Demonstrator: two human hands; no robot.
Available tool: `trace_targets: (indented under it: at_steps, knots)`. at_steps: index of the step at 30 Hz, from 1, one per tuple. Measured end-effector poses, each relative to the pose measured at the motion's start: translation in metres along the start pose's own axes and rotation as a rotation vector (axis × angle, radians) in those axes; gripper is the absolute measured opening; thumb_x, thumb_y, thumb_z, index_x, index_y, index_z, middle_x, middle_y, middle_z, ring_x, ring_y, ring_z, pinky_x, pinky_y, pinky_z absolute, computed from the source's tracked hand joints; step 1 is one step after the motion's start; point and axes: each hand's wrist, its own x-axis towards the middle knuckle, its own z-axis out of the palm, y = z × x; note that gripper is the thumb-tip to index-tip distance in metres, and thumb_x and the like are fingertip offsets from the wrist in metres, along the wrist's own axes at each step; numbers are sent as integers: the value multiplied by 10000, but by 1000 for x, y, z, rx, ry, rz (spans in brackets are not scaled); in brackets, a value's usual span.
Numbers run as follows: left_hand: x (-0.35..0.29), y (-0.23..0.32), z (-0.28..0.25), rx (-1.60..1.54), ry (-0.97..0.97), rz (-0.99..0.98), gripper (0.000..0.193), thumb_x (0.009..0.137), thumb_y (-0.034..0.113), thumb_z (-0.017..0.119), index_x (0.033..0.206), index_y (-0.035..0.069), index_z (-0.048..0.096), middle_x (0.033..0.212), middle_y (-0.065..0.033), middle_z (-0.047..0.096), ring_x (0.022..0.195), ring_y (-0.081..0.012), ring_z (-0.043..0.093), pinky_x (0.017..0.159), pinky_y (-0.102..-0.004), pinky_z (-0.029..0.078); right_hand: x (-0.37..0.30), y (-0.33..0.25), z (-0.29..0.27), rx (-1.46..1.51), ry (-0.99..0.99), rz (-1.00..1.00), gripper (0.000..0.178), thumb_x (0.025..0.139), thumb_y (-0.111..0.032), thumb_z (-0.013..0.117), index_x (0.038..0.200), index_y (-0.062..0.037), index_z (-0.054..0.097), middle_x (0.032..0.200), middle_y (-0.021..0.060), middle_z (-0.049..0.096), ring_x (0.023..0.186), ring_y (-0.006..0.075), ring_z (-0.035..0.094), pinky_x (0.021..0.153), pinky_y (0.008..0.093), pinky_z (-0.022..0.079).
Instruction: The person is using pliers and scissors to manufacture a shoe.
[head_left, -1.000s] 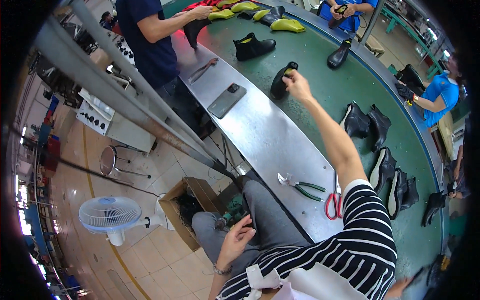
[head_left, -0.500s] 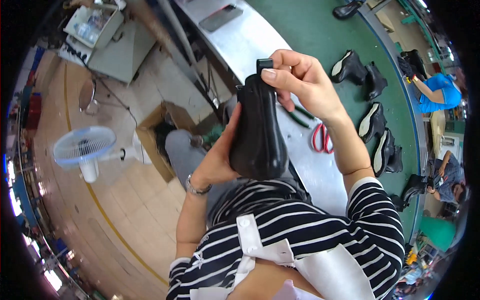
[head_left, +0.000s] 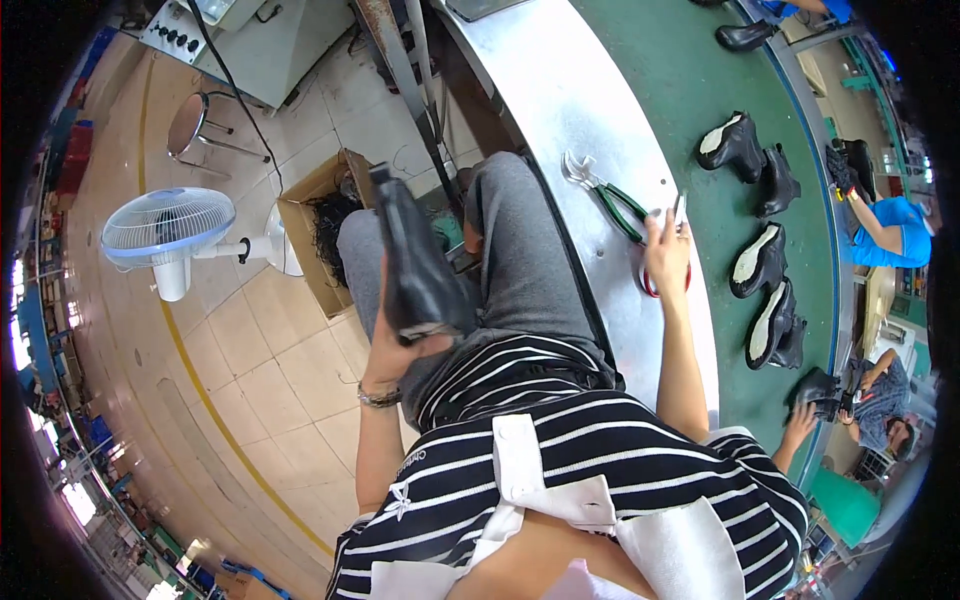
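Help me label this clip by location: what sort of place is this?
Most likely a shoe factory or workshop: several black boots lie on a long green work surface, the left hand holds another black boot, and green-handled pliers lie on the metal ledge alongside.

- Metal bench (head_left: 560,110): green-handled pliers (head_left: 599,187) are laid at two o'clock.
- Green worktop (head_left: 670,60): boots (head_left: 742,152) are placed around two and three o'clock.
- Floor (head_left: 290,385): a stool (head_left: 187,125) is stood at ten o'clock.

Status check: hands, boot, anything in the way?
Left hand: holding black boot. Right hand: at red-handled scissors on metal ledge, grip unclear. Green-handled pliers lie close by, not covering the scissors.
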Motion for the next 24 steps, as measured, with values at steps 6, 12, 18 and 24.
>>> trace_targets:
  at_steps: [6,12,18,24]
  knots:
    - [-16,30,-7,-348,99,-27,541,748,173,804,1194,-7,558,1083,-72,653,946,-188,630,845,-329,512,-8,-56,13,-60,45,-121,629,917,-492,531,1363,-50,485,1445,292,340,1349,451,293,1082,640,189]
    - [-11,43,-8,-573,125,-113,459,890,315,670,1225,22,557,1100,-79,648,971,-202,637,873,-347,513,5,-83,5,153,9,-410,582,833,-313,698,1330,-68,522,1262,216,505,1168,391,473,996,469,380]
    - [15,69,12,-461,104,-248,535,907,342,661,1306,23,502,1143,-72,624,976,-154,621,848,-308,509,30,-91,2,152,-159,-402,436,918,-229,565,1290,-4,528,981,223,597,931,342,571,869,415,439]
    - [17,73,25,-201,123,-159,734,890,323,688,1440,-3,328,1329,-119,515,1210,-193,492,1022,-318,388,-12,-186,-69,904,-830,-61,542,937,-230,579,1421,-47,416,994,77,640,896,168,588,849,285,430]
